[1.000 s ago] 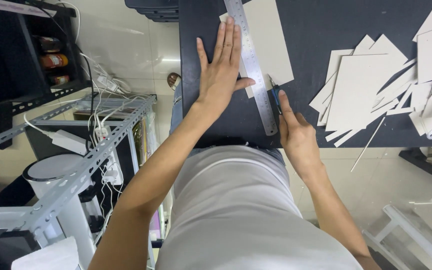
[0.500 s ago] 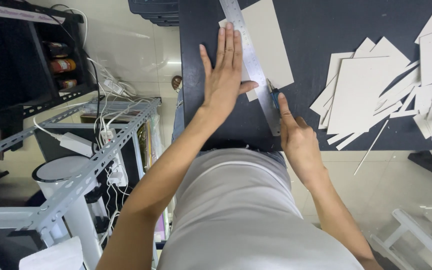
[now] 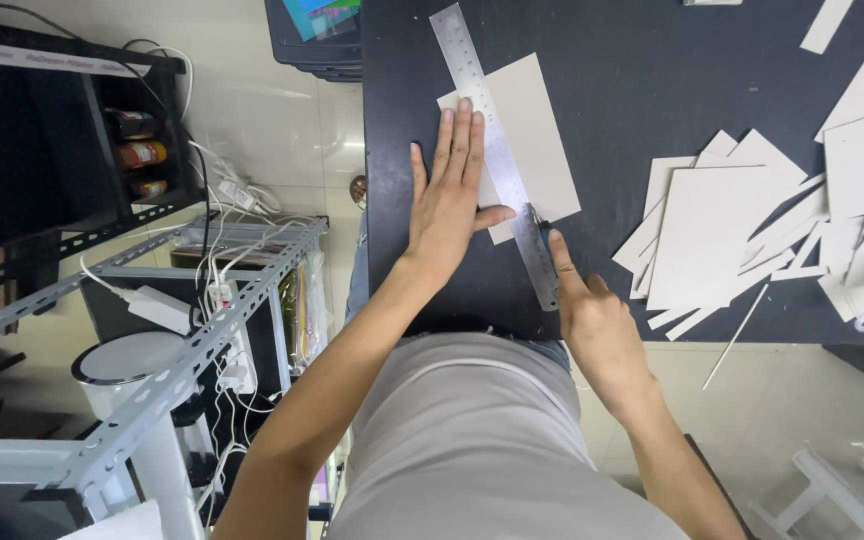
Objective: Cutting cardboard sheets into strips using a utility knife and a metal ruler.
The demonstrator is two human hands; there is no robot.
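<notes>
A: What's nearest to the camera?

B: The person's grey shirt (image 3: pixel 482 440) and both forearms, reaching out over the edge of a black table (image 3: pixel 652 70).

A: And the right hand?

B: The right hand (image 3: pixel 597 325) is closed around a small cutting tool (image 3: pixel 535 214), forefinger stretched along it. Only the tip shows, set against the right edge of the steel ruler (image 3: pixel 492 150), close to its near end.

A: The left one?

B: The left hand (image 3: pixel 449 205) lies flat and open, fingers together and straight, pressing on the ruler and on the grey card sheet (image 3: pixel 532 140) under it. The thumb points right, touching the ruler.

A: Where does the sheet sit?

B: Flat on the table, partly under the ruler, which runs slantwise across it from near to far.

A: Anything beyond?

B: To the right, well apart, a loose pile of cut card pieces (image 3: pixel 742 230) with thin offcut strips. Off the table to the left, a metal shelf rack (image 3: pixel 182 340) hung with white cables.
</notes>
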